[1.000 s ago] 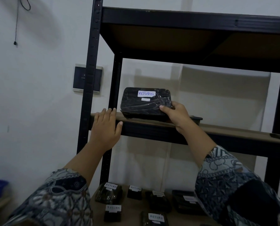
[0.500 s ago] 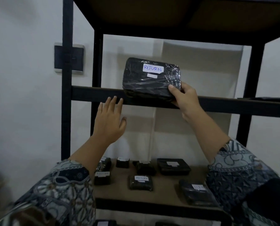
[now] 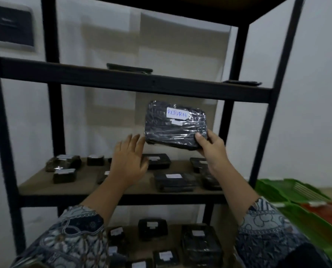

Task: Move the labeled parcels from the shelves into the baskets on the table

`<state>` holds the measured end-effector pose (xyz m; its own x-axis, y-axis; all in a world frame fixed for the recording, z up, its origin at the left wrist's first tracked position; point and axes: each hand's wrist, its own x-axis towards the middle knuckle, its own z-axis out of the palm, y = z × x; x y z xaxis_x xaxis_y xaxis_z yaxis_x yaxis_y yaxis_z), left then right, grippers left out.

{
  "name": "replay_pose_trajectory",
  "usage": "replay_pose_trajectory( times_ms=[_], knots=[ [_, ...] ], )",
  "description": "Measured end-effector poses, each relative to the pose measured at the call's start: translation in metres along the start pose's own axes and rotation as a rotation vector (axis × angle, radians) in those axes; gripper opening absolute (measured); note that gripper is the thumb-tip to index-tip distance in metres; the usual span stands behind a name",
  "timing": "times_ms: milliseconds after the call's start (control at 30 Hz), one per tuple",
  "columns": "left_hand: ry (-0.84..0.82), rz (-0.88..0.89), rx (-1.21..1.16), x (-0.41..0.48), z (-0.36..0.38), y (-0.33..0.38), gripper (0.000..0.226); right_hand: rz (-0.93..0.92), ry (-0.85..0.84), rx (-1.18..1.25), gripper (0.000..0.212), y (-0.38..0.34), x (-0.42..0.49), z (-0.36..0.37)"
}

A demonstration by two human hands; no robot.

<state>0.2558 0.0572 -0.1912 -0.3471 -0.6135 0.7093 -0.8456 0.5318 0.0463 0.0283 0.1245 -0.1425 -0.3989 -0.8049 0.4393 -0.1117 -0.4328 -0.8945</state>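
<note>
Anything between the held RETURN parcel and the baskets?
Only the rack's right front post crosses that line in view; the RETURN parcel, gripped by the right hand, seems out front of it, the green baskets lower right.

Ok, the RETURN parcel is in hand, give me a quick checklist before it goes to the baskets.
1. Grip: right hand pinches the parcel at its lower right corner, thumb on the front: ok.
2. Clearance: parcel held in the air, off the shelf: ok.
3. Label: reads RETURN, faces the camera: ok.
4. Second hand: left hand open by the parcel's lower left corner; contact: cannot tell.
5. Target: green basket and red basket show at the right; which takes RETURN: cannot tell.
</note>
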Motion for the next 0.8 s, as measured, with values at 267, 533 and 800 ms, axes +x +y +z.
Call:
replay_pose_trajectory(
  times_ms=[267, 533, 800],
  knots=[
    [-0.100, 0.050, -0.155, -0.017, 0.074, 0.161, 0.065, 0.103, 0.099, -0.101, 0.027, 0.039, -0.026, -0.171],
    [-0.264, 0.096, -0.278, -0.022, 0.155, 0.307, 0.058, 0.197, 0.222, -0.178, 0.028, 0.063, -0.031, -0.322],
    [-0.359, 0.159, -0.461, -0.036, 0.223, 0.413, 0.055, 0.273, 0.358, -0.275, 0.036, 0.103, -0.018, -0.428]
  ],
)
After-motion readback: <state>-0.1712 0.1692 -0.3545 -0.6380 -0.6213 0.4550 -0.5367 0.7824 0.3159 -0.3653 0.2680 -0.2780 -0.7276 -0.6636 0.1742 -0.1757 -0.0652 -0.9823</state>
